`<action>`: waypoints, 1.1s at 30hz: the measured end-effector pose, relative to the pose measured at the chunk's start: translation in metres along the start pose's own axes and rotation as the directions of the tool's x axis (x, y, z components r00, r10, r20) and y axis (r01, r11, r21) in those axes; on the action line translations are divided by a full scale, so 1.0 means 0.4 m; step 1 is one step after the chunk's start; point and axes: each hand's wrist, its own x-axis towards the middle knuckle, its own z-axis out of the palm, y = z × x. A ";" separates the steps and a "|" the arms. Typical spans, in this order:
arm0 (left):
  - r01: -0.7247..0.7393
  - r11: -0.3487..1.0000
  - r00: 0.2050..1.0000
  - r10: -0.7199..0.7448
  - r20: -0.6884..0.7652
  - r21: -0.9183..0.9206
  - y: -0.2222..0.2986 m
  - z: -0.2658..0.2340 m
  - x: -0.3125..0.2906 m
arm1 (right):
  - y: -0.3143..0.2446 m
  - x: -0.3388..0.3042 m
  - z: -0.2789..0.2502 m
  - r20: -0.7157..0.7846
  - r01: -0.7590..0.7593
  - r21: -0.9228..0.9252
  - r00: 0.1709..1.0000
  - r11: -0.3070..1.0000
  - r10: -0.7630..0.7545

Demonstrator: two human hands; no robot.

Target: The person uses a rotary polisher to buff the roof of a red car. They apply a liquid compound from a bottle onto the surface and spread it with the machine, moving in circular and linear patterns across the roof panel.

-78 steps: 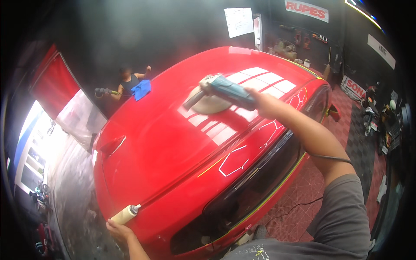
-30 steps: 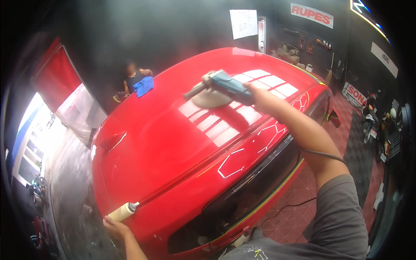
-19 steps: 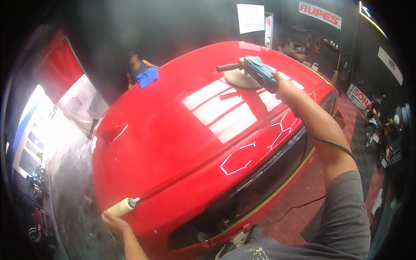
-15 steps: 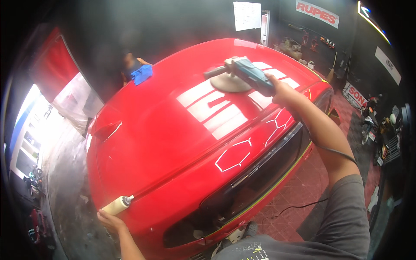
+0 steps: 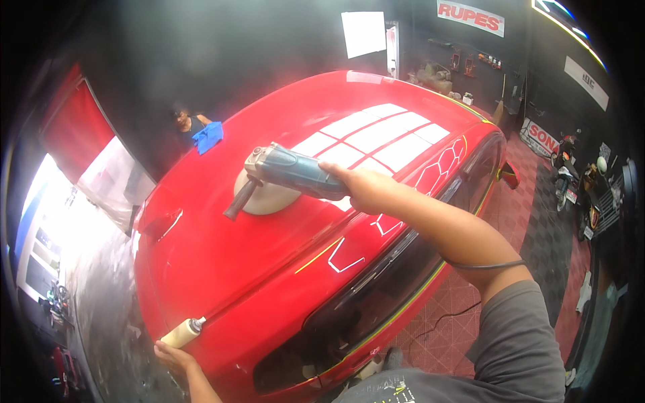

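Head view: the right hand (image 5: 366,190) is closed around the polisher (image 5: 295,169), pad (image 5: 272,200) over the red car roof (image 5: 201,258); the left hand (image 5: 176,357) grips the base of the cream bottle (image 5: 180,334) at the near left edge; one-handed control could tilt the pad, marring the roof.

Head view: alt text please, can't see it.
The right hand holds a teal polisher, its pale pad on a red car roof; the left hand holds a cream bottle near the roof's edge. Beyond, a co-worker by a blue cloth.
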 end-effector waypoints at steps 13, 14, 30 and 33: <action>-0.002 0.999 1.000 0.001 0.024 0.044 0.007 -0.014 -0.003 | 0.297 0.047 -0.124 -0.083 -0.267 0.162 0.956 0.950 0.283; 0.017 1.000 0.999 -0.017 0.036 0.007 0.011 -0.014 -0.006 | 0.294 0.058 -0.124 -0.084 -0.310 0.148 0.942 0.939 0.324; 0.035 0.999 0.993 -0.032 0.117 -0.023 0.084 -0.055 -0.048 | 0.124 0.013 0.010 -0.090 0.036 0.055 0.995 0.998 -0.031; 0.023 0.999 0.998 -0.020 0.058 -0.043 0.050 -0.032 -0.027 | 0.040 -0.028 0.036 -0.025 0.086 0.041 0.996 0.995 -0.085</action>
